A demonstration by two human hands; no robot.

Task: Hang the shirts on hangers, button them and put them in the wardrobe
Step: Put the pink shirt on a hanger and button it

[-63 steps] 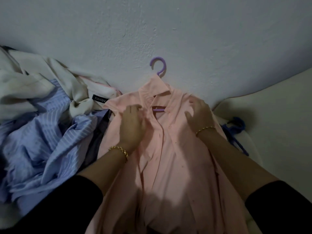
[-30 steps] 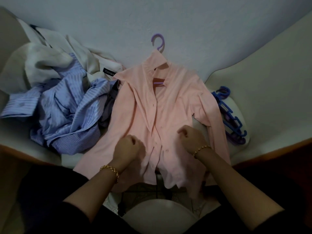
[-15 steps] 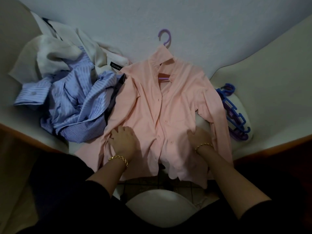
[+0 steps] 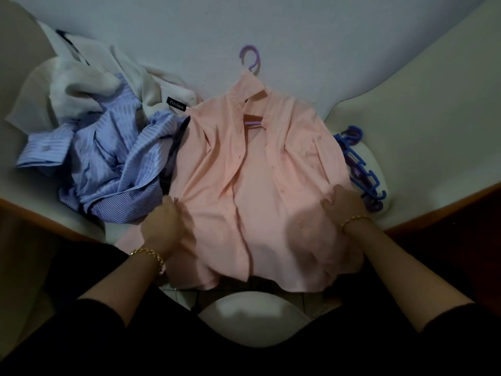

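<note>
The shirt [image 4: 260, 185] is lying spread in front of me, its hanger [image 4: 250, 57] poking out behind the collar toward the wall [image 4: 298, 36]. A pile of shirts [image 4: 108, 153] is sitting just left of it and spare hangers [image 4: 360, 169] just right. My left hand [image 4: 162, 226] is gripping its near left edge, my right hand [image 4: 343, 204] its near right edge.

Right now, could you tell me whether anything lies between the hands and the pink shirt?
Nothing visible does: the left hand and right hand each grip the pink shirt at its lower sides.
</note>
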